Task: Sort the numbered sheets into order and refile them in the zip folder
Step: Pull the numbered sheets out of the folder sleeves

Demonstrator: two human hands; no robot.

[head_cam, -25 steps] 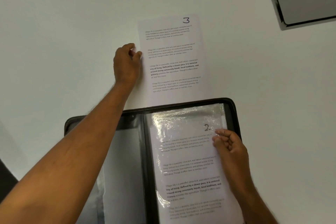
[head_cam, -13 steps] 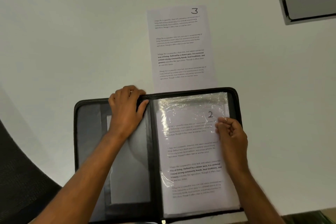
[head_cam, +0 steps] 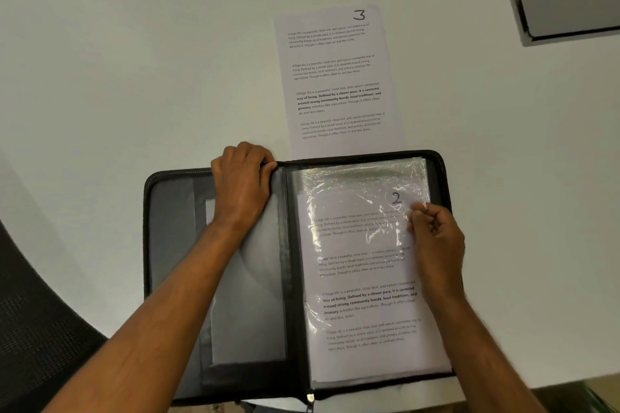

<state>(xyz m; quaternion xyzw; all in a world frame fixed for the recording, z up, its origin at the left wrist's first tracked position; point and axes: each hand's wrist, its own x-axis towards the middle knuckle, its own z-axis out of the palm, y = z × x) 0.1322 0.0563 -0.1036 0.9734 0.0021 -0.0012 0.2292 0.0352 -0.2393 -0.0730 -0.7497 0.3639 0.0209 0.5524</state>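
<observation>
Head view puts your left hand (head_cam: 242,184) on the top edge of the folder (head_cam: 174,245), fingers curled over the rim just left of the spine, pinning the open cover flat on the bench (head_cam: 117,60). By my reading you are mid-refile: sheet 2 (head_cam: 365,295) lies inside a clear sleeve (head_cam: 362,178) on the folder's right half, and it sits a little low, with empty plastic showing above its top edge. Your right hand (head_cam: 436,238) pinches that sleeve at its right edge, just beside the written 2, fingers bunched together on the film (whether paper is also caught between them I cannot tell).

Sheet 3 (head_cam: 335,77) waits on the bench beyond the folder, its near edge tucked under the folder's top rim. The next move probably calls for turning to a fresh sleeve, then drawing sheet 3 free without creasing it, while the left hand holds the folder from sliding.

Hard to make out: glare on the plastic washes out part of sheet 2's upper text, more leaves seem stacked beneath it but their numbers are hidden, and no sheet 1 shows. The zip pull (head_cam: 310,398) sits at the bottom of the spine, and the folder's lower left corner is covered by your forearm.
</observation>
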